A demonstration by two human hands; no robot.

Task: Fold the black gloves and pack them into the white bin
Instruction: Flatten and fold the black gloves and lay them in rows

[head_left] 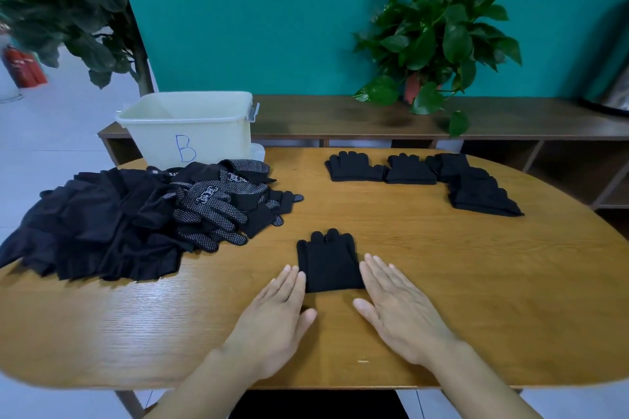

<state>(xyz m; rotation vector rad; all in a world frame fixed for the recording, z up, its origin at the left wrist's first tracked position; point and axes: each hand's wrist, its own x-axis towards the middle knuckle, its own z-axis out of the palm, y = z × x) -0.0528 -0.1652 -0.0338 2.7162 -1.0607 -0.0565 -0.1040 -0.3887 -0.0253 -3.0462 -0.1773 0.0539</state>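
We see a folded glove (328, 264) on the table (442, 282) near us, between our left hand (277, 311) and right hand (400, 308). The unfolded glove pile (143, 214) lies left, the bin (185, 126) behind it. Folded gloves (425, 173) sit far right.

A single head-worn wide-angle view is directed forward and down, from close above the near edge of the table (442, 282).
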